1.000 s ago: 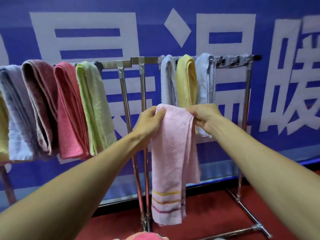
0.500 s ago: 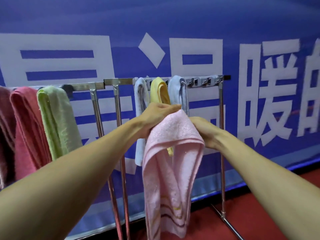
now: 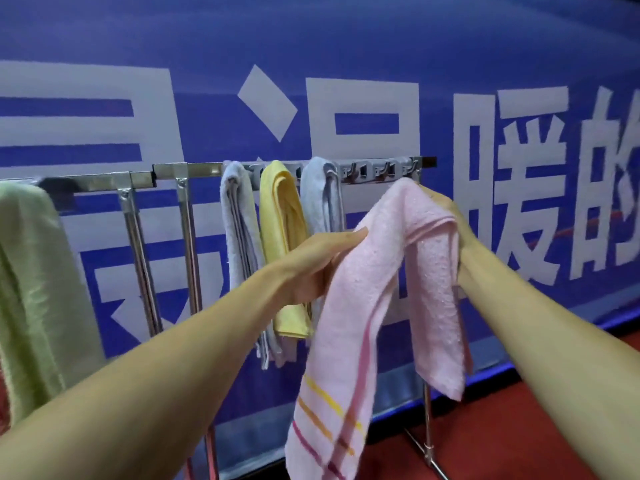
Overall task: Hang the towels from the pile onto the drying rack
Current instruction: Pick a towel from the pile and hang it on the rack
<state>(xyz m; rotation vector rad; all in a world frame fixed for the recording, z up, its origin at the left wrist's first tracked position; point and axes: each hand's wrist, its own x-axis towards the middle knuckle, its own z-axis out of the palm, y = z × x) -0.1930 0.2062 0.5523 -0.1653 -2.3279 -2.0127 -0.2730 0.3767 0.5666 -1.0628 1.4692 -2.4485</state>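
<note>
Pink terry sat pinched under the left hand (image 3: pixel 322 258) thumb, with the fingers curled beneath the fold. The right hand (image 3: pixel 445 216) gripped the pink towel (image 3: pixel 377 278) at its raised top, its fingers mostly hidden by cloth. The towel drooped between both hands, striped end down, close to the hooks (image 3: pixel 381 169) on the rack (image 3: pixel 194 170); contact could not be told. Left of it hung the blue towel (image 3: pixel 320 202), yellow towel (image 3: pixel 282 220) and grey towel (image 3: pixel 239 230), and the green towel (image 3: pixel 27 271) hung far left.

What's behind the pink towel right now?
Below the pink towel, the rack's right post shows; above it, the hooked bar end. The post's upper part and most of the right hand are covered.
</note>
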